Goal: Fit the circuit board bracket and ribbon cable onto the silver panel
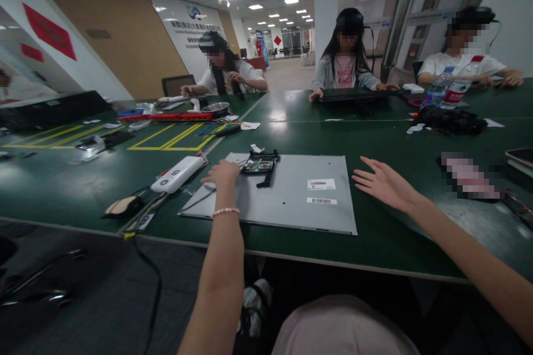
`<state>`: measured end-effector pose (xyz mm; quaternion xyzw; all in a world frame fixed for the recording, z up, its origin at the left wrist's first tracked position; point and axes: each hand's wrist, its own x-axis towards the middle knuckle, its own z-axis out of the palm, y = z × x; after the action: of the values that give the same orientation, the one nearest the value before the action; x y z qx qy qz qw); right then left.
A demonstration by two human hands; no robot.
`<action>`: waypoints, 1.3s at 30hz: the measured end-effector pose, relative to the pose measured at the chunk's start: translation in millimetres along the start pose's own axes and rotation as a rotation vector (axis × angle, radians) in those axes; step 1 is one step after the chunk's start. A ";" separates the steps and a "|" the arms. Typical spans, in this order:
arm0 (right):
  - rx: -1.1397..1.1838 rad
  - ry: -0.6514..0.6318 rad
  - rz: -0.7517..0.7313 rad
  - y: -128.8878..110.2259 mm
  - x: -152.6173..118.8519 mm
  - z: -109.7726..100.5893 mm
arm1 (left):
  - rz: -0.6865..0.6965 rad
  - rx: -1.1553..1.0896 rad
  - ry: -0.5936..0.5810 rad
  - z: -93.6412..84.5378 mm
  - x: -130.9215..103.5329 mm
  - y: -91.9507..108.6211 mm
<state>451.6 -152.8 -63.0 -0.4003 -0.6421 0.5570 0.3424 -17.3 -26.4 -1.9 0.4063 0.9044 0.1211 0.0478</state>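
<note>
A flat grey metal panel (266,205), like the back of a screen, lies on the green table with two white labels on its right part. Near its back edge sits a green circuit board (259,163) in a black bracket, with a thin cable running to the left. My left hand (222,172) is over the panel's left side, fingers slightly bent and apart; its palm side is hidden. Just off the panel's right edge, my right hand (385,183) is open, fingers stretched out and nothing in it.
Left of the panel are a long white device (179,174) and a beige-and-black mouse (123,206). A phone (468,176) lies to the right. Bottles (460,83) and a black bundle (449,120) stand farther back. Three people sit across the table (291,138), one holding a black panel (353,95).
</note>
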 end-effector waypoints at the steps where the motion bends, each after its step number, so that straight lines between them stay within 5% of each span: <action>1: 0.088 0.009 0.022 -2.4 -0.5 0.6 | 0.001 -0.005 -0.002 -0.6 0.8 -0.2; 6: 0.639 0.128 0.165 -23.0 -5.6 10.0 | 0.001 -0.008 -0.029 -4.6 3.4 -2.0; 10: 0.826 0.179 0.210 -33.0 -8.1 14.3 | 0.018 -0.010 0.012 -5.3 1.6 -3.8; 39: 0.780 0.248 0.201 -42.7 -14.6 1.5 | 0.013 -0.075 0.047 -8.4 -1.1 -7.8</action>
<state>451.1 -169.0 -20.9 -0.3655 -0.2948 0.7365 0.4869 -23.8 -33.7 4.2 0.4070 0.8976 0.1646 0.0410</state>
